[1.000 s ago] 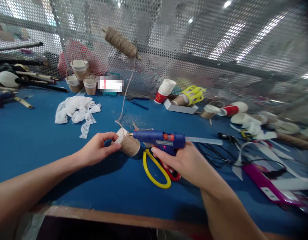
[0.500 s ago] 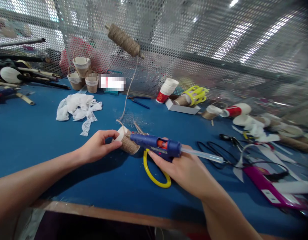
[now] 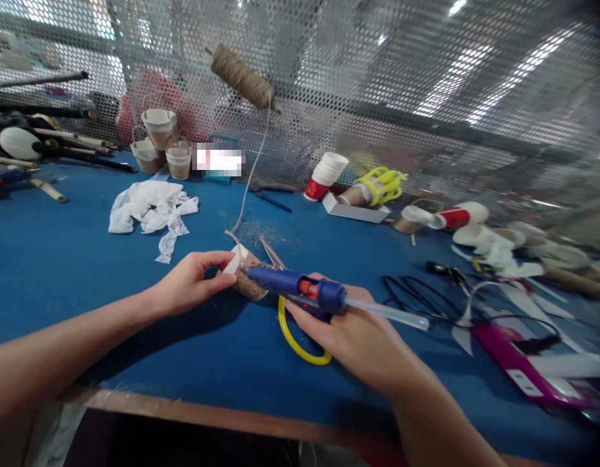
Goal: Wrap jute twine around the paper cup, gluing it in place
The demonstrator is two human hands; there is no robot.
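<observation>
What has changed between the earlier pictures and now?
The right hand lowered and tilted the glue gun: its rear end sank, while the nozzle stayed against the twine-wrapped cup. Nothing was taken or released. The left hand holds the cup as before; the yellow scissors stayed on the table.

Craft workshop: blue surface [image 3: 61, 259] backed by perforated metal screen [image 3: 329, 97], twine spool [image 3: 241, 76] hung on it, paper cups [image 3: 326, 175], lace scraps [image 3: 151, 207], scissors [image 3: 300, 324], twine-wrapped cup baskets [image 3: 161, 143] scattered around.
</observation>
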